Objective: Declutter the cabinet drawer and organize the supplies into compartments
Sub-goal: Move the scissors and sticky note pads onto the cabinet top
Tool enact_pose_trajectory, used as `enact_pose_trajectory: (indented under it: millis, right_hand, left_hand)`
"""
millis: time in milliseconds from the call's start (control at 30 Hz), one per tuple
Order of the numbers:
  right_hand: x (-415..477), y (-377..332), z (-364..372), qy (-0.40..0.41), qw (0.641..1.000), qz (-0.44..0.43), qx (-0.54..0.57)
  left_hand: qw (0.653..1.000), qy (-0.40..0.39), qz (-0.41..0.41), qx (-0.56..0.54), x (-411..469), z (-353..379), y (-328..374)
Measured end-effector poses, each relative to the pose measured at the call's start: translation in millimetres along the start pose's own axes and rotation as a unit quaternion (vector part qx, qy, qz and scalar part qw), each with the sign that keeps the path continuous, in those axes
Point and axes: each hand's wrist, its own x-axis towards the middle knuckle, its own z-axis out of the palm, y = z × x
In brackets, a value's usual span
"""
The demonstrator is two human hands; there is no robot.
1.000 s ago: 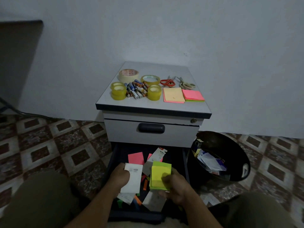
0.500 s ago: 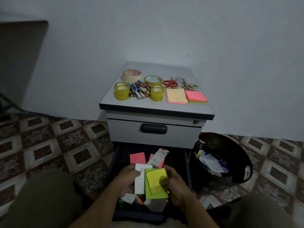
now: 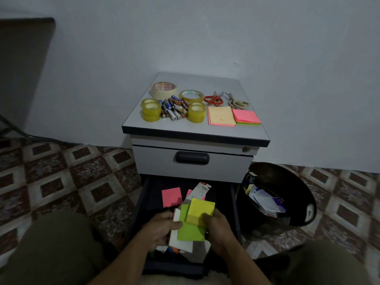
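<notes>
Both hands, left hand [image 3: 159,228] and right hand [image 3: 219,228], meet over the open drawer [image 3: 148,194], gripping a sticky-note stack [image 3: 194,221]. Beyond the grip lies a staples box [image 3: 202,190]; farther behind, the cabinet top [image 3: 193,128] carries tape rolls [image 3: 151,110], batteries [image 3: 174,108] and scissors [image 3: 213,99]. Right of the grip sits a bin [image 3: 287,182].

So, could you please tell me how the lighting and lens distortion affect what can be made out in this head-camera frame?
Head view: dim and bluish overall; the open dark bottom drawer is nearly black, so its compartments cannot be made out; the yellow and green sticky-note pads in both hands stand out brightly; the grey cabinet top is evenly lit, without glare; wide-angle bending stretches the patterned floor tiles.
</notes>
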Motion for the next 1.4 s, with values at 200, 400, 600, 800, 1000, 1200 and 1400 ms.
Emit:
enact_pose_trajectory:
  millis: [200,400,600,800,1000,1200,1400]
  right_hand:
    - [7,4,-1,-0.007,0.997,0.035,0.062]
    - [11,6,-3,0.048,0.994,0.042,0.086]
    - [21,6,-18,0.149,0.984,0.061,0.082]
    - [18,4,-16,0.136,0.988,0.072,0.032]
    - [14,-8,-17,0.143,0.987,0.074,0.024]
    - [5,-39,-20,0.166,0.984,0.042,-0.046]
    - [-23,-88,-20,0.106,0.982,-0.045,-0.150]
  left_hand:
    - [0.999,0.005,0.019,-0.027,6,4,-2]
    - [0.996,0.067,0.035,-0.054,13,-1,-2]
    - [0.985,0.134,0.020,-0.108,14,-10,5]
    - [0.986,0.140,0.000,-0.096,9,-6,10]
    - [0.984,0.138,0.036,-0.107,4,-8,23]
    - [0.989,0.126,0.071,-0.039,-16,-7,56]
    - [0.977,0.125,0.155,0.071,-62,-4,99]
